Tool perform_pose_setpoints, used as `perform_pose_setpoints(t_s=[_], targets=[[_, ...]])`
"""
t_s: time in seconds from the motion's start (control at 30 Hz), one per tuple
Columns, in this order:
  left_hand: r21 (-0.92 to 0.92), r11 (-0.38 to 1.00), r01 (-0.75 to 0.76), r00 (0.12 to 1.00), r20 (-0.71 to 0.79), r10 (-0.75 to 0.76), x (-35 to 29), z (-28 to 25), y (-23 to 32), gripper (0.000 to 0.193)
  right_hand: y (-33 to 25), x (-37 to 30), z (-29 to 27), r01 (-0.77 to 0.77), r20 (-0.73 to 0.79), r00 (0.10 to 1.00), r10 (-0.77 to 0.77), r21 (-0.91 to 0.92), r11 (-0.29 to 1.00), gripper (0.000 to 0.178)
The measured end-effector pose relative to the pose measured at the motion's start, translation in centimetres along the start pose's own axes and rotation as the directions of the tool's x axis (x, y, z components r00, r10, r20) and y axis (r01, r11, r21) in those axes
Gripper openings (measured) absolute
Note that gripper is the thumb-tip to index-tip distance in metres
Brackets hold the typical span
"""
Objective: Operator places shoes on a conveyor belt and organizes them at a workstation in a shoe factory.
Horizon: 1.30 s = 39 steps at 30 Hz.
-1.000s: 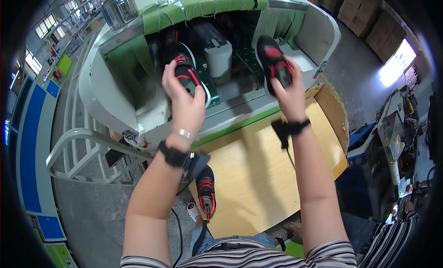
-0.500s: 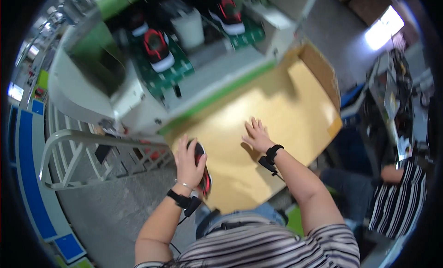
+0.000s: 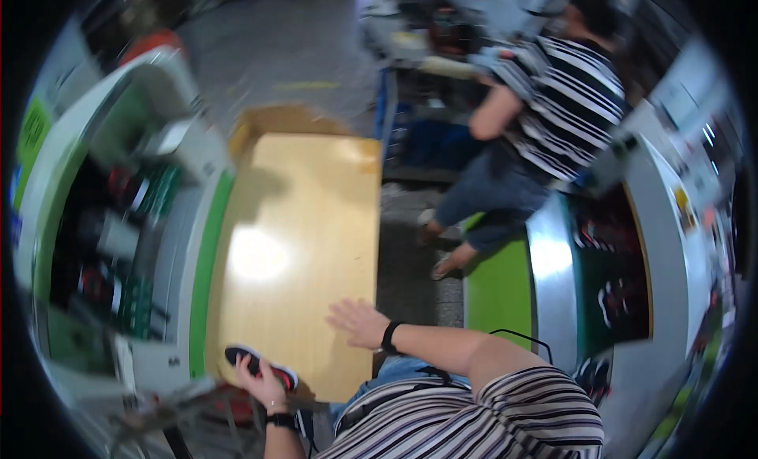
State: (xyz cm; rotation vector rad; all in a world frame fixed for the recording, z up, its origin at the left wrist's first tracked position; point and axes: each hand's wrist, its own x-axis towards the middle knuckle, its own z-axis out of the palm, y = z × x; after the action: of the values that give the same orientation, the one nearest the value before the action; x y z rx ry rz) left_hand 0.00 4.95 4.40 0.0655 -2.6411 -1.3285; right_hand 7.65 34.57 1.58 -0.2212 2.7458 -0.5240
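A black and red shoe (image 3: 283, 377) with a pale sole edge lies at the near left corner of the light wooden tabletop (image 3: 316, 222). My left hand (image 3: 260, 382) is closed on it, fingers bent over its side; part of the shoe is hidden under them. Over the near right part of the tabletop hovers my right hand (image 3: 359, 321), fingers spread and holding nothing. I cannot tell whether it touches the wood.
To the left stands a machine with a green edge (image 3: 207, 277) and shoes inside on green plates (image 3: 142, 305). Beyond the tabletop's right side, a co-worker in a striped shirt (image 3: 562, 103) stands beside a second machine (image 3: 671, 253) holding shoes. Cardboard (image 3: 292, 121) borders the far end.
My view has swung to the right, bringing the co-worker and second machine into fuller sight. The left hand stays with the shoe at the tabletop's corner; the right hand stays spread.
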Motion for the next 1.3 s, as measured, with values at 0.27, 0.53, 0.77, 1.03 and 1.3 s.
perform_pose_setpoints(t_s=[0.27, 0.53, 0.77, 1.03, 1.3], targets=[[0.085, 0.98, -0.18, 0.982, 0.069, 0.175, 1.7, 0.7, -2.8, 0.028, -0.3, -10.7, 2.8, -0.46, 0.102, 0.881, 0.462, 0.414, 0.786, 0.079], [0.065, 0.922, -0.382, 0.924, -0.009, 0.383, 1.7, 0.0, -1.7, 0.026, 1.5, -29.7, 19.4, -0.892, 0.331, 0.167, 0.929, 0.451, 0.0, 0.04], [0.046, 0.871, -0.49, 0.871, -0.011, 0.491, 2.1, 1.0, -2.7, 0.029, -5.2, -37.8, 23.9, -0.94, 0.37, 0.148, 0.917, 0.34, 0.015, 0.037], [-0.121, 0.984, -0.128, 0.98, 0.139, 0.144, 3.2, 0.6, -4.5, 0.043, -1.8, -29.3, 19.2, -0.832, 0.395, 0.554, 0.733, 0.295, 0.47, 0.037], [0.06, 0.979, -0.195, 0.978, 0.089, 0.19, 2.2, 0.3, -0.7, 0.038, 1.2, -15.8, 4.4, -0.404, -0.516, 0.605, 0.606, 0.456, 0.793, 0.018]])
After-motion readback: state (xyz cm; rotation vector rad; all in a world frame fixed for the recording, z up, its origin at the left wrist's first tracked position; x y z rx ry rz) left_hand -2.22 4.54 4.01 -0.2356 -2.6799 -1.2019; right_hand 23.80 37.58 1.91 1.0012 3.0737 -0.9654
